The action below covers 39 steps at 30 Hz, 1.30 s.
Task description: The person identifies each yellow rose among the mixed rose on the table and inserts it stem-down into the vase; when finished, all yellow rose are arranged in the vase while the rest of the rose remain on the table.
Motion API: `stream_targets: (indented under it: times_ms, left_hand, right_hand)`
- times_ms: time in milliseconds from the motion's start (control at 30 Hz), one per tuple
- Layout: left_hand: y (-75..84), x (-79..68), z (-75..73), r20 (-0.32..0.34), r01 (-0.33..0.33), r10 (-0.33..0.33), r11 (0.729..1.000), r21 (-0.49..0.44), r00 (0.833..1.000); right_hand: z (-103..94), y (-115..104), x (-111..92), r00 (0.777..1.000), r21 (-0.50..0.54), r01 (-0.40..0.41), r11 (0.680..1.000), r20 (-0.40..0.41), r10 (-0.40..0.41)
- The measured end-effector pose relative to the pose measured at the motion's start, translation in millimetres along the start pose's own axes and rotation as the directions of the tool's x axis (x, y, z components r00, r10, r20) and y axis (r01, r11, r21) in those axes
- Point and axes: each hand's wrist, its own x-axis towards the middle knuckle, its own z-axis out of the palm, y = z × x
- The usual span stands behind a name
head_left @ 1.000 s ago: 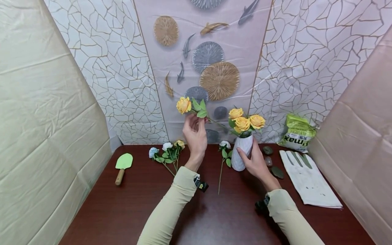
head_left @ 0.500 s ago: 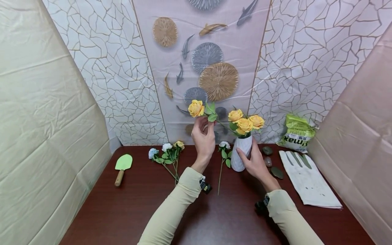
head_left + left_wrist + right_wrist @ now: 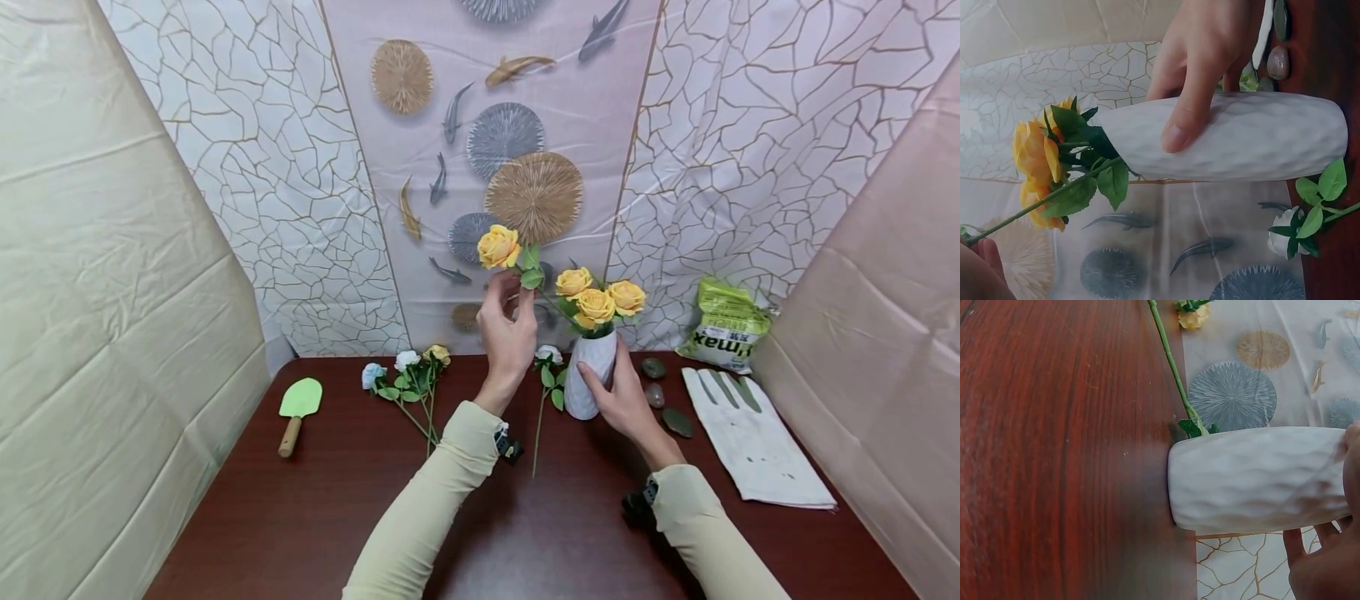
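Observation:
A yellow rose (image 3: 498,247) is pinched by its stem in my left hand (image 3: 510,329). Its stem slants down to the right, and in the left wrist view the stem (image 3: 1029,209) runs into the mouth of a white textured vase (image 3: 1254,134). Several yellow roses (image 3: 596,307) stand bunched in the vase's mouth. My right hand (image 3: 626,400) grips the vase (image 3: 1260,481) around its side, thumb across the front. The vase leans slightly on the table. Only the fingers of my left hand (image 3: 985,269) show at the left wrist view's corner.
A white rose (image 3: 549,357) lies just left of the vase. Blue, white and yellow flowers (image 3: 407,361) lie farther left, beside a green trowel (image 3: 300,408). Right of the vase are dark stones (image 3: 677,422), a white glove (image 3: 757,442) and a green bag (image 3: 724,325).
My left hand has moved right toward the vase, bringing the yellow rose with it, and the bloom has lifted a little lately. The right hand and the vase have stayed nearly still.

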Motion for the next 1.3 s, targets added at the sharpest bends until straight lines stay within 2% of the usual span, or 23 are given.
stream_targets:
  times_ms: [300,467,633,833,1000,1133,1300]
  left_hand:
    - [-4.8,3.2,3.7,0.041,-0.017,0.015,0.999,0.051,0.999]
    - [-6.2,5.7,9.4,0.117,-0.033,0.02,0.993,0.114,0.993]
    - [-17.8,-3.5,14.7,0.186,0.01,-0.047,0.981,0.194,0.981]
    - [-37.1,-20.9,15.8,0.228,0.094,-0.163,0.953,0.286,0.96]
    - [-42.4,-24.8,20.8,0.261,0.103,-0.187,0.947,0.305,0.947]
    - [-46.3,-28.2,25.8,0.299,0.107,-0.213,0.937,0.334,0.93]
    - [-52.5,-32.4,28.7,0.31,0.134,-0.254,0.923,0.36,0.916]
  right_hand:
    - [-0.6,0.6,-0.6,1.0,0.01,-0.019,1.0,0.0,0.019]
    - [-1.3,0.4,0.3,1.0,0.013,-0.025,1.0,-0.001,0.025]
    - [-2.0,-5.5,1.7,1.0,0.025,-0.025,0.999,-0.009,0.025]
    - [-8.9,-38.3,-2.9,1.0,0.043,-0.021,0.999,0.007,0.021]
    - [-9.6,-41.9,-4.5,1.0,0.048,-0.016,0.999,0.018,0.015]
    - [-9.3,-43.4,-4.8,1.0,0.045,-0.012,0.999,0.01,0.011]
    - [-8.3,-45.3,-5.5,1.0,0.044,-0.028,0.999,0.014,0.028]
